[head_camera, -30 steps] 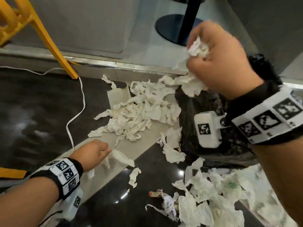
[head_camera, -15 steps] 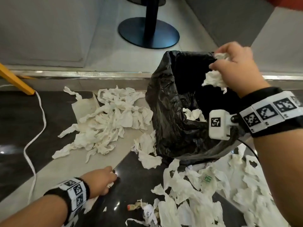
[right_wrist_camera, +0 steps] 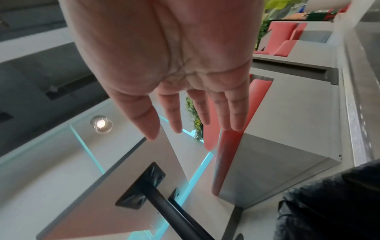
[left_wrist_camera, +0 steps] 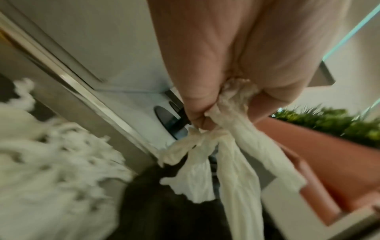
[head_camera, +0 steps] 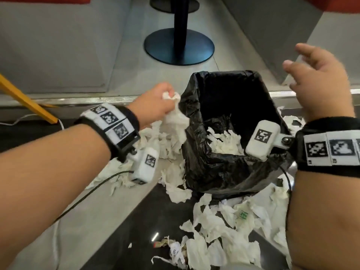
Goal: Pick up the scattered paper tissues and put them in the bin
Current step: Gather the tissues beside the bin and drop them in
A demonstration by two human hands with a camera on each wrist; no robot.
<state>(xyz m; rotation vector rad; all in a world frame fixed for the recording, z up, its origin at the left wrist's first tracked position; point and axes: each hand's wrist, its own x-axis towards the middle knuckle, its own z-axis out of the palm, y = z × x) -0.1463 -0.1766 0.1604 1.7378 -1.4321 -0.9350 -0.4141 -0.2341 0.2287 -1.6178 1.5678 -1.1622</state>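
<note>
Black-lined bin, two hands

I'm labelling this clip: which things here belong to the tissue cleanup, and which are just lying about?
Job: tissues gripped in left hand; scattered tissues; bin; empty right hand.
Lying about: table base; yellow leg; white cord.

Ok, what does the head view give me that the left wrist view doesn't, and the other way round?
Only the head view shows the open right hand raised beside the black-lined bin, the crumpled white tissues already inside the bin, and the white tissues scattered on the dark floor in front.

Only the left wrist view shows the curled fingers from the palm side, and green foliage behind.

Both show the left hand gripping a hanging bunch of white tissue.
</note>
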